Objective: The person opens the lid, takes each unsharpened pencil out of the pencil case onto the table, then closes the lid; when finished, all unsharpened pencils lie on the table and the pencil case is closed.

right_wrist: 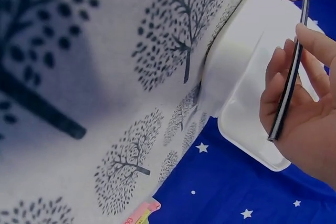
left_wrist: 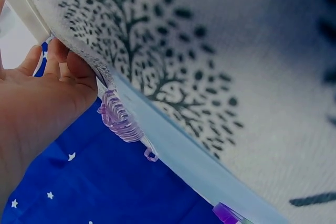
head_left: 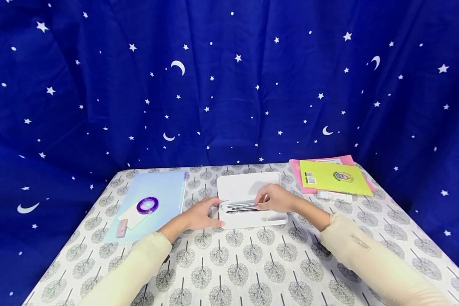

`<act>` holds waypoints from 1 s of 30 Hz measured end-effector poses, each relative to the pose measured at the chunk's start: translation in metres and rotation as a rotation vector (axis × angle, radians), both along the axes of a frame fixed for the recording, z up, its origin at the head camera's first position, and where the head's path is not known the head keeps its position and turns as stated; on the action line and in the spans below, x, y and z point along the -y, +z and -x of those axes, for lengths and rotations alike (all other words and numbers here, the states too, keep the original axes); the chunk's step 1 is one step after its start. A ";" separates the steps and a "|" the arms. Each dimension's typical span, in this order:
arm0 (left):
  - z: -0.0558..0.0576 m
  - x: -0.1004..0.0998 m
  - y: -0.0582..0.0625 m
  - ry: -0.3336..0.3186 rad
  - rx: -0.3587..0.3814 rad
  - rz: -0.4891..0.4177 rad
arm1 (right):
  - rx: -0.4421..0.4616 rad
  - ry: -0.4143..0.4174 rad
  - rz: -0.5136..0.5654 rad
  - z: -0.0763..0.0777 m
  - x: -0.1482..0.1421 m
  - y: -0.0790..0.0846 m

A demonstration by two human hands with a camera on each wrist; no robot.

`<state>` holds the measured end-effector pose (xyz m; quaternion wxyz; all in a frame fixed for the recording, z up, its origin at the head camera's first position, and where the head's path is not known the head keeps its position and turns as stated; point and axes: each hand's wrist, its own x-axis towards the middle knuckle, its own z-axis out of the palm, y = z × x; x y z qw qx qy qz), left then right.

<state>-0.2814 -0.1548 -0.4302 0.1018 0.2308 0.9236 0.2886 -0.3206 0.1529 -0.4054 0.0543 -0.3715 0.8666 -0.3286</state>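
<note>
A white pencil case [head_left: 242, 221] lies on the table with its lid [head_left: 245, 185] raised at the back. Several slim pencils [head_left: 240, 208] are in its tray. My left hand [head_left: 202, 214] holds the case's left end, thumb at the front corner and fingers farther back. Over the right part of the case, my right hand [head_left: 276, 198] holds a black pencil with a pale stripe [right_wrist: 290, 85]. The right wrist view shows this pencil slanting across the fingers, with the thumb against it.
On the left a light blue spiral notebook [head_left: 157, 187] bears a purple tape roll [head_left: 139, 207], a white card [head_left: 131, 216] and a pink eraser [head_left: 121, 228]. At the back right are a yellow-green booklet [head_left: 325, 174], pink booklets [head_left: 296, 170] and a white tube [head_left: 334, 196].
</note>
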 end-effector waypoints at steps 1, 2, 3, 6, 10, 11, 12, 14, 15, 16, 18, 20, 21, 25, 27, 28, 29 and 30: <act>0.000 0.000 0.000 -0.003 0.001 -0.002 | 0.003 -0.006 0.007 -0.002 -0.001 0.001; 0.000 -0.001 0.000 -0.005 0.002 -0.003 | 0.003 -0.010 0.013 -0.005 -0.002 0.002; 0.000 -0.001 0.000 -0.006 0.009 -0.010 | 0.010 -0.016 0.018 -0.008 -0.003 0.003; -0.001 -0.002 -0.001 -0.002 0.033 -0.042 | 0.032 -0.025 0.039 -0.016 -0.005 0.003; 0.000 -0.002 -0.004 0.002 0.057 -0.076 | 0.062 -0.012 0.055 -0.028 -0.006 0.005; 0.001 -0.002 -0.005 0.001 0.059 -0.075 | 0.064 -0.009 0.052 -0.031 -0.007 0.006; 0.001 -0.001 -0.005 0.002 0.060 -0.075 | 0.066 -0.005 0.049 -0.033 -0.007 0.007; 0.002 -0.001 -0.005 0.002 0.066 -0.080 | 0.066 -0.001 0.044 -0.039 -0.007 0.008; 0.002 0.000 -0.004 0.001 0.072 -0.085 | 0.063 0.003 0.046 -0.041 -0.007 0.009; 0.002 0.000 -0.003 0.002 0.078 -0.089 | 0.060 0.008 0.053 -0.044 -0.006 0.009; 0.002 0.000 -0.001 0.007 0.081 -0.098 | 0.053 0.024 0.083 -0.048 -0.005 0.010; 0.002 0.000 0.001 0.005 0.083 -0.101 | 0.047 0.042 0.116 -0.052 -0.003 0.010; 0.002 0.001 0.001 0.004 0.085 -0.099 | 0.046 0.055 0.127 -0.054 -0.002 0.009; 0.002 0.001 0.001 0.000 0.084 -0.084 | 0.052 0.068 0.125 -0.062 0.002 0.007; 0.002 0.000 0.000 0.001 0.086 -0.079 | 0.053 0.064 0.114 -0.066 0.003 0.005; 0.001 0.000 0.000 0.001 0.085 -0.082 | 0.054 0.059 0.113 -0.068 0.003 0.005; 0.002 0.000 -0.001 0.000 0.087 -0.087 | 0.056 0.052 0.113 -0.069 0.003 0.004; 0.002 0.000 -0.001 -0.002 0.088 -0.092 | 0.059 0.047 0.115 -0.071 0.004 0.003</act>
